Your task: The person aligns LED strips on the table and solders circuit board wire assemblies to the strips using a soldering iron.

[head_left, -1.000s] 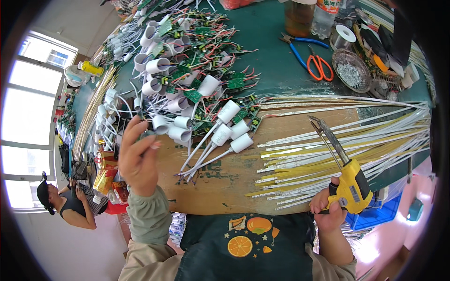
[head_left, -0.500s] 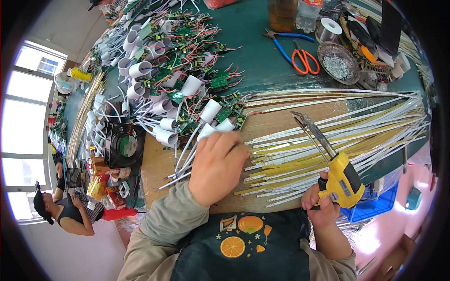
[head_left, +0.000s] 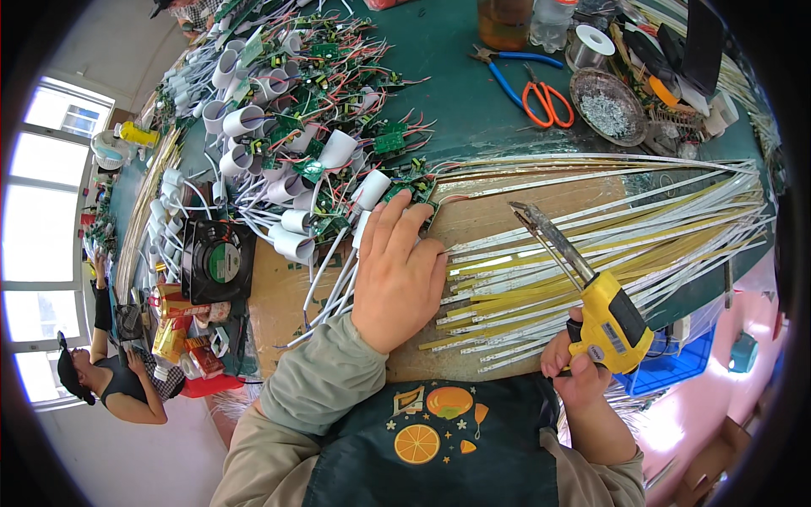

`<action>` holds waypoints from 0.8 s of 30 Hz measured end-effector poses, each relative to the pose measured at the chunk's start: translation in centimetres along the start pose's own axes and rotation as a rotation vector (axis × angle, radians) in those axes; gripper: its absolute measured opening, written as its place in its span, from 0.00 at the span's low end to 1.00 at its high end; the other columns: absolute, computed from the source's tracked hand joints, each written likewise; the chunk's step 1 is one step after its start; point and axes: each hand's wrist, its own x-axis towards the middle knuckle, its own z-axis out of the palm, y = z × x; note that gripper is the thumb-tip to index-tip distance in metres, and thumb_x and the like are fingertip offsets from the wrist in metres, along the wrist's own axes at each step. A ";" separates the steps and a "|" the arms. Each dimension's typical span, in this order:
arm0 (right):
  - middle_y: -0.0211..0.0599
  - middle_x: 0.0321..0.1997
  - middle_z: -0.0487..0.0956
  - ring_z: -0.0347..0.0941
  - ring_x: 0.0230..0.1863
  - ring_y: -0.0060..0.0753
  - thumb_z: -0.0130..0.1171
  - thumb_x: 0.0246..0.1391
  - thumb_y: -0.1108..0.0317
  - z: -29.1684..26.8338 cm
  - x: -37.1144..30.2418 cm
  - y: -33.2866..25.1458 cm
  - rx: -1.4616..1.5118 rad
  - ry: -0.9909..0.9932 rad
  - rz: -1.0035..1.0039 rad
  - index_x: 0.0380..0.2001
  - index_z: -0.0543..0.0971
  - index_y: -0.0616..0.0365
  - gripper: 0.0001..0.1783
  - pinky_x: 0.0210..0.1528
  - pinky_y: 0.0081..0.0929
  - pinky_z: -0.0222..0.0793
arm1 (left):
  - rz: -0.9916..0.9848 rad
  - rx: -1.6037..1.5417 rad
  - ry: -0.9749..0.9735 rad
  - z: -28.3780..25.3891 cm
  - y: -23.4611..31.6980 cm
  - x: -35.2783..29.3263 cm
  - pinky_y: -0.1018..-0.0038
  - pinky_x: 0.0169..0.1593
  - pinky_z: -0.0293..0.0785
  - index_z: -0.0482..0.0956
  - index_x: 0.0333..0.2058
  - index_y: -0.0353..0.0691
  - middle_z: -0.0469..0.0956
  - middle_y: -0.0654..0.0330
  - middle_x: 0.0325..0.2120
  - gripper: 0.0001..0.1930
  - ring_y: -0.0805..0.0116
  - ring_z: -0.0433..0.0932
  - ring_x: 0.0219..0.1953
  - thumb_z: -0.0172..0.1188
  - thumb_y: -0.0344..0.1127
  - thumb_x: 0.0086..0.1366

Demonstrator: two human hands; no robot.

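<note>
My right hand [head_left: 578, 373] is wrapped round the handle of a yellow and black soldering gun [head_left: 610, 325]. Its dark metal tip points up and left, above a fan of white and yellow LED strips [head_left: 541, 283]. My left hand [head_left: 395, 283] lies palm down with fingers stretched out, reaching over the nearest white plastic tubes [head_left: 370, 189] and green circuit boards [head_left: 414, 179]. Its fingertips touch or cover one tube; what is under the palm is hidden. White cables [head_left: 325, 291] run out beside this hand. Thin red wires link some boards to strips.
Behind the strips lie blue-handled pliers [head_left: 528, 59], orange-handled scissors [head_left: 547, 106], a solder spool [head_left: 594, 44] and a metal dish [head_left: 608, 106] of small bits. A black fan [head_left: 218, 262] stands left, near cans [head_left: 173, 300]. Another person [head_left: 127, 380] sits far left.
My left hand has moved up and forward, its curled fingers stretching out over the tubes and boards. The soldering gun has shifted slightly left in my right hand.
</note>
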 end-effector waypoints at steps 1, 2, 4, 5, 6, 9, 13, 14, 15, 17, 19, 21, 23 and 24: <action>0.33 0.24 0.70 0.66 0.21 0.26 0.69 0.58 0.55 0.2 0.0 -0.2 -0.035 -0.005 0.017 0.64 0.63 0.65 0.40 0.25 0.26 0.67 | -0.002 -0.003 0.000 0.1 0.0 0.0 0.48 0.67 0.61 0.82 0.31 0.38 0.75 0.51 0.53 0.05 0.43 0.68 0.63 0.67 0.28 0.55; 0.31 0.22 0.69 0.66 0.20 0.27 0.70 0.57 0.53 0.3 -0.1 -0.4 -0.070 -0.010 0.035 0.64 0.64 0.63 0.41 0.24 0.27 0.66 | -0.008 -0.002 0.001 0.1 -0.1 0.1 0.47 0.67 0.60 0.82 0.31 0.38 0.75 0.51 0.53 0.05 0.43 0.68 0.64 0.67 0.28 0.55; 0.32 0.23 0.69 0.66 0.20 0.27 0.70 0.57 0.54 0.7 -0.5 -0.7 -0.087 -0.010 0.074 0.64 0.65 0.64 0.40 0.24 0.27 0.66 | -0.017 -0.001 0.003 0.1 -0.1 0.1 0.46 0.68 0.59 0.82 0.31 0.38 0.75 0.51 0.53 0.04 0.43 0.67 0.64 0.67 0.28 0.55; 0.33 0.23 0.70 0.66 0.20 0.27 0.70 0.56 0.54 0.9 -0.8 -0.8 -0.103 -0.008 0.112 0.64 0.65 0.64 0.40 0.24 0.27 0.66 | -0.017 0.004 -0.007 0.1 0.0 0.2 0.46 0.68 0.59 0.82 0.30 0.38 0.75 0.51 0.53 0.04 0.43 0.67 0.64 0.67 0.28 0.55; 0.33 0.23 0.70 0.66 0.20 0.27 0.70 0.56 0.54 0.9 -1.0 -0.8 -0.104 -0.011 0.114 0.64 0.65 0.64 0.40 0.24 0.27 0.66 | -0.019 0.011 -0.018 0.1 0.0 0.1 0.45 0.68 0.59 0.82 0.30 0.38 0.75 0.51 0.53 0.04 0.43 0.67 0.64 0.67 0.28 0.55; 0.34 0.22 0.70 0.66 0.20 0.27 0.70 0.56 0.54 1.0 -1.5 -0.5 -0.153 -0.010 0.166 0.63 0.66 0.64 0.40 0.24 0.26 0.66 | -0.018 0.003 -0.007 0.2 -0.1 0.1 0.45 0.68 0.58 0.82 0.31 0.38 0.75 0.51 0.53 0.05 0.43 0.67 0.65 0.67 0.28 0.55; 0.34 0.23 0.71 0.66 0.20 0.26 0.70 0.56 0.54 1.3 -1.6 -0.9 -0.207 -0.036 0.237 0.63 0.66 0.65 0.39 0.24 0.26 0.66 | -0.032 0.019 -0.011 0.3 -0.1 0.2 0.45 0.68 0.58 0.82 0.30 0.38 0.75 0.51 0.53 0.05 0.44 0.67 0.64 0.67 0.28 0.54; 0.35 0.23 0.71 0.67 0.20 0.26 0.69 0.57 0.56 1.2 -1.7 -0.8 -0.268 -0.046 0.234 0.63 0.66 0.66 0.38 0.23 0.25 0.66 | -0.035 0.022 -0.019 0.3 0.0 0.2 0.45 0.68 0.57 0.82 0.30 0.38 0.75 0.52 0.53 0.05 0.44 0.67 0.64 0.67 0.29 0.54; 0.35 0.23 0.71 0.67 0.20 0.26 0.68 0.57 0.57 1.2 -1.8 -0.7 -0.327 -0.055 0.230 0.62 0.66 0.66 0.37 0.23 0.25 0.67 | -0.036 0.025 -0.027 0.3 0.0 0.2 0.45 0.68 0.57 0.82 0.30 0.38 0.75 0.52 0.53 0.05 0.44 0.67 0.64 0.67 0.29 0.54; 0.35 0.23 0.71 0.67 0.20 0.26 0.67 0.57 0.59 1.3 -1.9 -0.4 -0.317 -0.035 0.229 0.61 0.66 0.67 0.36 0.23 0.25 0.67 | -0.035 0.025 -0.028 0.3 -0.1 0.2 0.45 0.69 0.57 0.82 0.30 0.38 0.75 0.52 0.53 0.05 0.44 0.67 0.65 0.67 0.29 0.54; 0.35 0.23 0.72 0.68 0.20 0.26 0.66 0.57 0.60 1.5 -1.9 -0.1 -0.304 -0.014 0.228 0.61 0.66 0.67 0.34 0.23 0.25 0.67 | -0.034 0.026 -0.030 0.4 -0.1 0.2 0.46 0.69 0.57 0.82 0.29 0.38 0.75 0.52 0.52 0.05 0.45 0.67 0.65 0.67 0.29 0.54; 0.35 0.23 0.71 0.68 0.20 0.26 0.65 0.57 0.62 1.8 -1.7 -0.2 -0.300 0.016 0.225 0.59 0.67 0.67 0.32 0.23 0.26 0.67 | -0.035 0.040 -0.036 0.4 -0.1 0.1 0.46 0.69 0.56 0.82 0.29 0.38 0.75 0.53 0.52 0.04 0.45 0.67 0.65 0.67 0.29 0.54; 0.35 0.23 0.71 0.68 0.20 0.26 0.65 0.57 0.62 1.9 -1.6 -0.3 -0.304 0.012 0.242 0.58 0.67 0.67 0.31 0.23 0.26 0.67 | -0.040 0.035 -0.039 0.4 -0.1 0.1 0.46 0.69 0.55 0.82 0.29 0.38 0.75 0.53 0.52 0.05 0.45 0.67 0.65 0.67 0.29 0.54; 0.35 0.22 0.71 0.68 0.20 0.26 0.65 0.58 0.62 1.9 -1.6 -0.4 -0.305 0.009 0.257 0.57 0.68 0.67 0.30 0.23 0.26 0.68 | -0.041 0.032 -0.042 0.3 -0.1 0.1 0.46 0.69 0.55 0.82 0.30 0.38 0.75 0.53 0.52 0.05 0.45 0.67 0.65 0.67 0.29 0.54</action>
